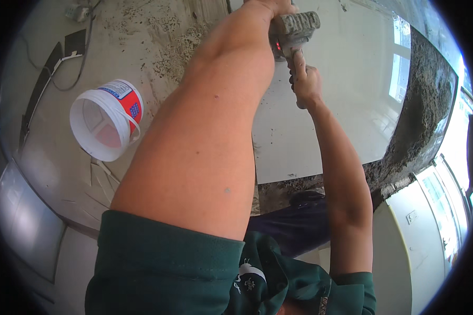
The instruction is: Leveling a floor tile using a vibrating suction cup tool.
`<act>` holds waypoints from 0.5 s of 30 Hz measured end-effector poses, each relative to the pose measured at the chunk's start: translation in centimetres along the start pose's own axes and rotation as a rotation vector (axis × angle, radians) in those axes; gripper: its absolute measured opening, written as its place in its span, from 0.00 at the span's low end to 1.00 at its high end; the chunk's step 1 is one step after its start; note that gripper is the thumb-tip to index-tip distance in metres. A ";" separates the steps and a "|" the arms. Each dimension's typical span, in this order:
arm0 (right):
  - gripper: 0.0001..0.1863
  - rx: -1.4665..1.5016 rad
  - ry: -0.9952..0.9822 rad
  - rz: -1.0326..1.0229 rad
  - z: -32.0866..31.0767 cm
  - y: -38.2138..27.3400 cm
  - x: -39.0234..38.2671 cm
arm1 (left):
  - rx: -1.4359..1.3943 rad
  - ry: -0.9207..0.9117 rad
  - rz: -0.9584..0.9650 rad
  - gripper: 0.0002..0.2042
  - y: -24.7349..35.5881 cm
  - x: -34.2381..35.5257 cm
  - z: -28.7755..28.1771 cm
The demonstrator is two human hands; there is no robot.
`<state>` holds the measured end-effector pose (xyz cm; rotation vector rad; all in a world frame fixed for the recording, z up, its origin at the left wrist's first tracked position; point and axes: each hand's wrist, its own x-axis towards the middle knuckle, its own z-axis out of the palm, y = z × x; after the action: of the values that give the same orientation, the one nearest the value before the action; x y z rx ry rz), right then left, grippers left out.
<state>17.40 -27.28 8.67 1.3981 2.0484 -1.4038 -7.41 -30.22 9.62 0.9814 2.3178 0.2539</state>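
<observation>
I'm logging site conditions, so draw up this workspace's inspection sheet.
Surface: glossy pale tile, dark specks; rough grey mortar along its right side.
Job's things: grime-smeared power tool, red lights showing.
Clutter: open white bucket with red label, at left.
Hands: right hand grips the tool; left hand near it, cut by the frame, hold unclear.
Cables: grey cable, curving at upper left.
Surroundings: window-shaped reflection on the tile; pale panel at lower right.

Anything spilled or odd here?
Grey splatter lies left of the large pale tile: messy, though possibly ordinary work residue. The white bucket looks tipped, but fisheye distortion makes that uncertain.
</observation>
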 end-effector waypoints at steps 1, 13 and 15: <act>0.40 -0.002 0.001 -0.001 0.0 -0.2 0.1 | 0.021 0.066 0.032 0.19 -0.2 -0.1 0.2; 0.45 -0.206 0.068 -0.049 0.1 -0.1 0.2 | 0.068 0.014 -0.062 0.23 -0.3 1.6 0.8; 0.46 -0.245 0.041 -0.044 -0.3 -0.6 0.1 | -0.127 -0.026 0.155 0.24 -1.8 0.7 -0.8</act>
<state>16.93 -27.05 9.10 1.2961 2.2023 -1.1027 -9.29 -30.97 9.24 1.0946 2.1758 0.4430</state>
